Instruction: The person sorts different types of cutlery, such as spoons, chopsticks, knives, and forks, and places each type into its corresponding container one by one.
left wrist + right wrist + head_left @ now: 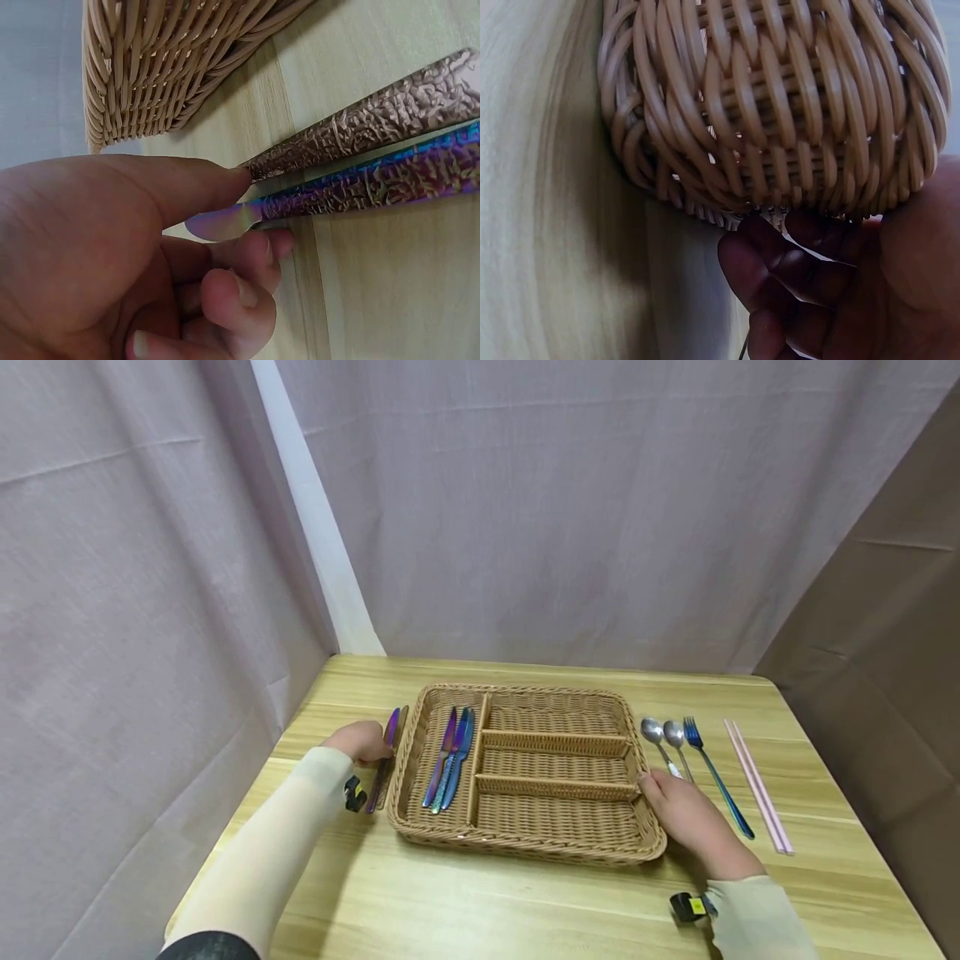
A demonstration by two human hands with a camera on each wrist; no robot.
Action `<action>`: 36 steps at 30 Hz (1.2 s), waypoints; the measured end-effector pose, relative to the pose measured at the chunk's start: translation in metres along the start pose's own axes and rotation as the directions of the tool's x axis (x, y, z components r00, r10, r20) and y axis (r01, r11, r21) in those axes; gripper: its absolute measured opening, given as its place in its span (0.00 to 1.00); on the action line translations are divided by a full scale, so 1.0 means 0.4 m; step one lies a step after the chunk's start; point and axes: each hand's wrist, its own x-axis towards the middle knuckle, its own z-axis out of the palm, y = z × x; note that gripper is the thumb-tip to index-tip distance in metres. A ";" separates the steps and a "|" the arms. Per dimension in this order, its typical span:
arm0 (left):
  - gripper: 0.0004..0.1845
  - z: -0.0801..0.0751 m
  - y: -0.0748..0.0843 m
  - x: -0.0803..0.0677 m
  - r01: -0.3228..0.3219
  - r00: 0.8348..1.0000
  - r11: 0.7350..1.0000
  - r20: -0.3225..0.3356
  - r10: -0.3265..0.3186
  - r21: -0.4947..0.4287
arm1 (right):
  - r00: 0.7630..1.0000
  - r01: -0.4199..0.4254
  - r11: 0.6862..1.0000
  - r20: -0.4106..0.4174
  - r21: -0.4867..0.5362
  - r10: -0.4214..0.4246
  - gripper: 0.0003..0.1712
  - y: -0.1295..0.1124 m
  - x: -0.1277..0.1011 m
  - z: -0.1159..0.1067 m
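Note:
A woven wicker tray with several compartments sits mid-table; three iridescent knives lie in its left slot. Just left of the tray, an iridescent purple knife and a bronze textured knife lie side by side on the wood. My left hand pinches the purple knife at its blade end between thumb and fingers; the bronze knife lies beside my thumb. My right hand rests on the table against the tray's right wall, its loosely curled fingers touching the wall's base.
Right of the tray lie two silver spoons, a blue fork and a pair of pink chopsticks. Grey curtains close in the back and left of the wooden table; a brown panel stands on the right.

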 end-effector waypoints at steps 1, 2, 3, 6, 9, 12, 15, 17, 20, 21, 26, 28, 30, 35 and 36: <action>0.26 0.000 0.002 0.001 0.002 1.000 1.000 0.004 -0.002 0.001 | 1.000 0.001 1.000 -0.002 0.000 -0.001 0.30 0.001 0.000 0.000; 0.25 0.000 0.003 0.001 0.005 1.000 1.000 0.009 -0.005 0.000 | 1.000 0.003 1.000 -0.003 0.000 -0.003 0.30 0.001 0.000 0.000; 0.24 -0.001 0.004 0.000 0.008 1.000 1.000 0.012 -0.008 0.001 | 1.000 0.005 1.000 -0.005 0.001 -0.005 0.29 0.002 0.001 0.000; 0.21 -0.001 0.008 -0.001 0.015 1.000 1.000 0.022 -0.015 -0.002 | 1.000 0.007 1.000 -0.009 0.003 -0.007 0.28 0.002 0.000 -0.001; 0.20 -0.003 0.008 -0.004 0.004 1.000 1.000 0.020 -0.004 0.000 | 1.000 0.004 1.000 -0.010 0.003 -0.004 0.28 0.001 0.002 -0.001; 0.21 -0.002 0.010 -0.008 -0.011 1.000 1.000 0.014 0.011 -0.002 | 1.000 -0.002 1.000 -0.005 0.001 0.002 0.30 0.000 0.002 -0.001; 0.21 -0.001 0.010 -0.013 -0.021 1.000 1.000 0.016 0.021 -0.002 | 1.000 -0.008 1.000 0.002 0.001 0.008 0.32 0.000 0.000 0.000; 0.22 0.000 0.011 -0.016 -0.017 1.000 1.000 0.021 0.017 -0.012 | 1.000 -0.010 1.000 0.005 0.002 0.010 0.31 0.000 -0.001 0.002; 0.23 -0.002 0.013 -0.020 -0.023 0.999 0.999 0.028 0.024 -0.022 | 1.000 -0.010 1.000 0.004 0.002 0.010 0.30 0.001 0.000 0.002; 0.23 -0.003 0.014 -0.021 -0.027 0.999 0.999 0.029 0.028 -0.029 | 1.000 -0.007 1.000 0.002 0.002 0.007 0.30 0.001 0.001 0.001; 0.26 -0.001 0.009 -0.021 -0.060 0.997 0.997 0.036 0.062 -0.043 | 1.000 -0.004 1.000 -0.003 0.001 0.004 0.29 0.001 0.001 0.003; 0.26 0.000 0.004 -0.018 -0.075 0.996 0.996 0.038 0.076 -0.041 | 1.000 -0.003 1.000 -0.006 0.000 0.003 0.29 0.002 0.001 0.003; 0.25 0.000 -0.002 -0.015 -0.081 0.996 0.995 0.043 0.083 -0.051 | 1.000 -0.003 1.000 -0.007 0.000 0.003 0.29 0.002 0.002 0.003; 0.24 0.003 -0.010 -0.016 -0.065 0.997 0.996 0.041 0.068 -0.065 | 1.000 -0.001 1.000 -0.013 0.005 0.001 0.28 0.003 0.002 0.002; 0.24 0.005 -0.009 -0.018 -0.055 0.998 0.997 0.039 0.057 -0.055 | 1.000 -0.001 1.000 -0.014 0.005 0.001 0.28 0.002 0.003 0.003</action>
